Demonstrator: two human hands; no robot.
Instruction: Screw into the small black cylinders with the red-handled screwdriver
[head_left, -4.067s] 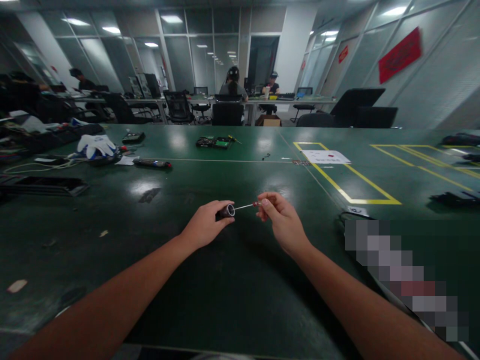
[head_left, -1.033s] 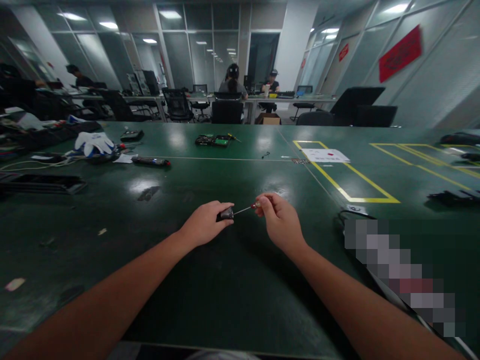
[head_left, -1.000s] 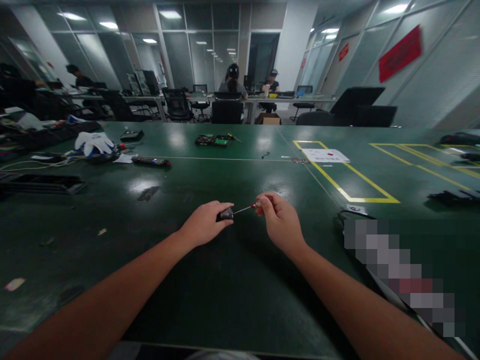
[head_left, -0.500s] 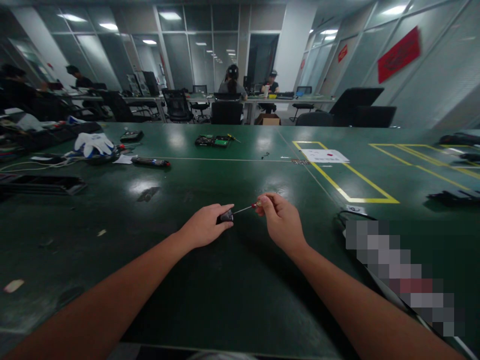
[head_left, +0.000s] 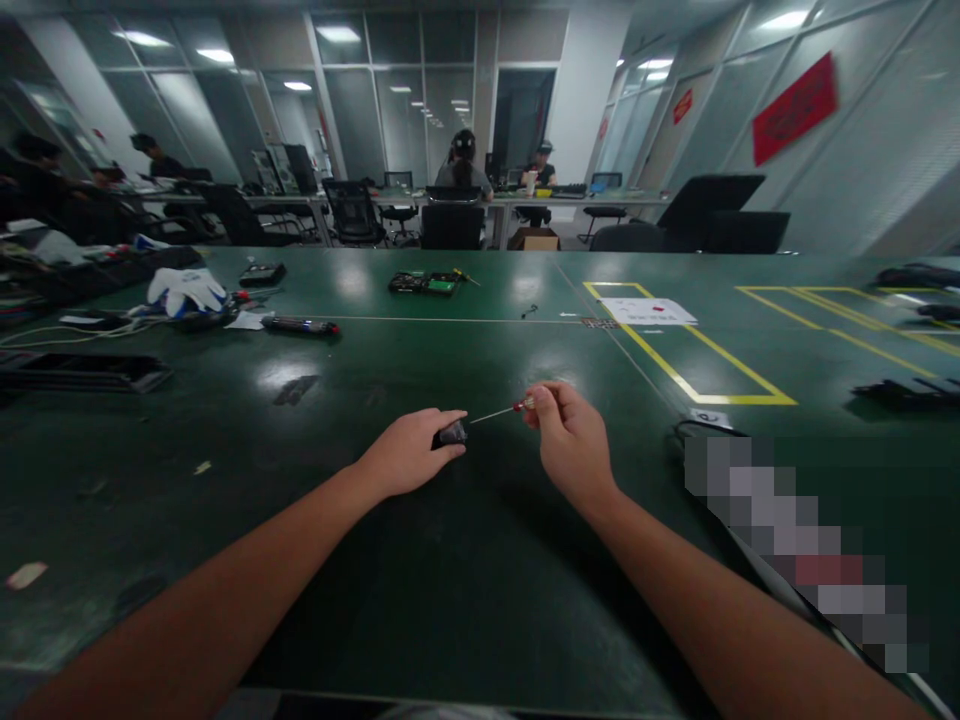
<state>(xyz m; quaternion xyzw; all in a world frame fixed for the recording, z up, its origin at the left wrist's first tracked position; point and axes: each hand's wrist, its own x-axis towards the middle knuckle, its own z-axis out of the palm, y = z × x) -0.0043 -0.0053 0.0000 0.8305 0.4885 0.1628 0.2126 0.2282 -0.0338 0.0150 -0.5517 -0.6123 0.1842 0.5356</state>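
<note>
Low over the green tabletop [head_left: 450, 590], my left hand [head_left: 409, 452] is closed around a small dark block-shaped part [head_left: 452, 433], thumb below and fingers above. Most of that part is hidden by the palm, so its kind cannot be made out. My right hand [head_left: 574, 440] pinches the handle of a screwdriver [head_left: 495, 412] with a thin metal shaft and a red collar. The shaft points left and slightly down toward the dark part. Its tip stands just off the part's right end, with a small gap between.
White gloves [head_left: 187, 291] and a dark cylindrical tool [head_left: 301, 326] lie at the left. Farther back are circuit boards [head_left: 424, 283] with a yellow-handled tool. A paper sheet [head_left: 646, 311] overlaps yellow tape [head_left: 739, 399]. A blurred-out long object [head_left: 795, 540] lies by my right forearm. People sit beyond.
My right hand has drawn the screwdriver slightly right and up, so its tip has come away from the dark part. My left hand stays practically still.
</note>
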